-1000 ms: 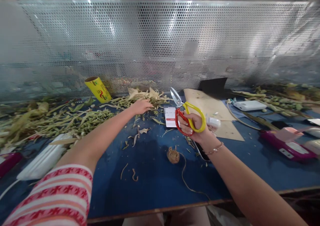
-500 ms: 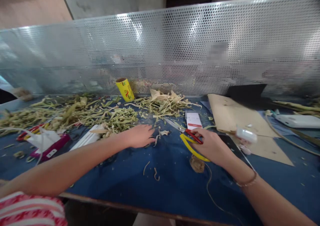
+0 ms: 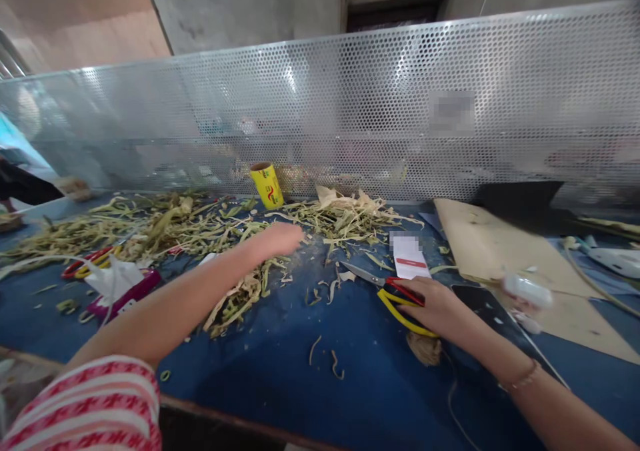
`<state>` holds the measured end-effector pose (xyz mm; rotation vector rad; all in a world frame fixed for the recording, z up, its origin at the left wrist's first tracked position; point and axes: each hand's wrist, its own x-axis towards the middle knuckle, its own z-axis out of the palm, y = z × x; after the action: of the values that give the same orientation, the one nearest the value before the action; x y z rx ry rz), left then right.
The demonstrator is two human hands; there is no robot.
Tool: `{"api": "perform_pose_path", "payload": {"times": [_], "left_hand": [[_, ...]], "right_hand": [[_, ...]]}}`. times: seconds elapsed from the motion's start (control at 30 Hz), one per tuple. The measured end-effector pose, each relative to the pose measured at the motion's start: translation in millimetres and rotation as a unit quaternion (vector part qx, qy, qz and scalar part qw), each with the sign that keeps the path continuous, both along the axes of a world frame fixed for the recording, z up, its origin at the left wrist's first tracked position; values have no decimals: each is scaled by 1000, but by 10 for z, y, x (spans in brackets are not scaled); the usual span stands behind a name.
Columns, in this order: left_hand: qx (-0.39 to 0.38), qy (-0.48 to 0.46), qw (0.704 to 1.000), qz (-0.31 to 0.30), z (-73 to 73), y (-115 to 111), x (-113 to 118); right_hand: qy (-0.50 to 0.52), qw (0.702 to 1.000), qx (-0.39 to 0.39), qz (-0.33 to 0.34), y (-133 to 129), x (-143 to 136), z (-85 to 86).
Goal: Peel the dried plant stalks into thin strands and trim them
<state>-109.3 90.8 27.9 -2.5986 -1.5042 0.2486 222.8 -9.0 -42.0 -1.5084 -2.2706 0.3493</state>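
Note:
My right hand (image 3: 425, 304) is closed round the red and yellow handles of a pair of scissors (image 3: 367, 276), whose blades point up and left over the blue table (image 3: 280, 384). My left hand (image 3: 285, 239) is over the dried plant strips, its fingers curled; what they hold, if anything, is too small to make out. Piles of green and tan strips (image 3: 345, 218) lie behind and left of it. A ball of twine (image 3: 424, 348) rests just below my right hand.
A yellow tube (image 3: 267, 186) stands before the perforated metal screen (image 3: 310, 104). Brown cardboard (image 3: 480, 244), a dark phone (image 3: 480, 304) and a clear case (image 3: 527, 291) are at right. Other scissors (image 3: 93, 264) and a white-and-purple item (image 3: 125, 284) lie left.
My left hand has moved up toward the strips and its spread fingers have curled. The camera view has shifted. My right hand still holds the scissors, and more strips show below my left forearm.

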Motion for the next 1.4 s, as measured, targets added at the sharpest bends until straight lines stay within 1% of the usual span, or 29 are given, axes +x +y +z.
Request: {"api": "perform_pose_path", "payload": {"times": [0.07, 0.13, 0.2, 0.3, 0.4, 0.5, 0.6, 0.7, 0.83, 0.93, 0.97, 1.0, 1.03, 1.1, 1.13, 1.2, 1.27, 1.33, 1.4], "left_hand": [[5, 38, 993, 112, 202, 246, -295], [-18, 58, 978, 200, 331, 424, -581], [-31, 55, 974, 216, 357, 515, -792], [-37, 41, 976, 210, 263, 552, -941], [-36, 27, 979, 200, 161, 597, -978], [-41, 25, 978, 204, 146, 691, -1003], [-34, 24, 978, 205, 214, 772, -1031], [-14, 22, 979, 204, 330, 791, -1040], [2, 17, 980, 199, 480, 734, -1003], [9, 1, 983, 184, 533, 648, -947], [10, -2, 982, 190, 535, 612, -928], [-2, 0, 977, 211, 529, 574, -912], [-26, 6, 969, 244, 517, 533, -898], [-92, 18, 944, 315, 480, 452, -880], [-119, 20, 933, 338, 461, 416, -875], [-138, 18, 926, 350, 442, 363, -870], [-123, 16, 930, 346, 467, 343, -869], [-102, 14, 934, 342, 544, 348, -871], [-74, 10, 939, 336, 656, 361, -873]], "right_hand": [[6, 1000, -8, 3, 5, -13, -8], [11, 1000, -15, 11, 9, -19, -23], [14, 1000, -18, 20, 16, -15, -41], [16, 999, -20, 24, 26, -3, -59], [20, 999, -16, 26, 32, 6, -66], [17, 999, -11, 27, 35, 11, -71], [12, 999, -3, 29, 32, 6, -63], [1, 1000, 0, 25, 22, -7, -37], [-6, 1000, -3, 26, 17, -6, -28], [1, 1000, 1, 29, 27, 11, -59], [3, 1000, 5, 30, 30, 16, -70], [5, 999, 9, 31, 32, 18, -78], [7, 999, 12, 31, 32, 19, -81], [6, 999, 18, 31, 28, 14, -74], [5, 999, 19, 31, 25, 10, -65], [0, 999, 19, 32, 17, 3, -47], [-5, 999, 17, 35, 12, 0, -37], [-8, 999, 16, 39, 11, 1, -41], [-8, 999, 21, 42, 13, 6, -50]]}}
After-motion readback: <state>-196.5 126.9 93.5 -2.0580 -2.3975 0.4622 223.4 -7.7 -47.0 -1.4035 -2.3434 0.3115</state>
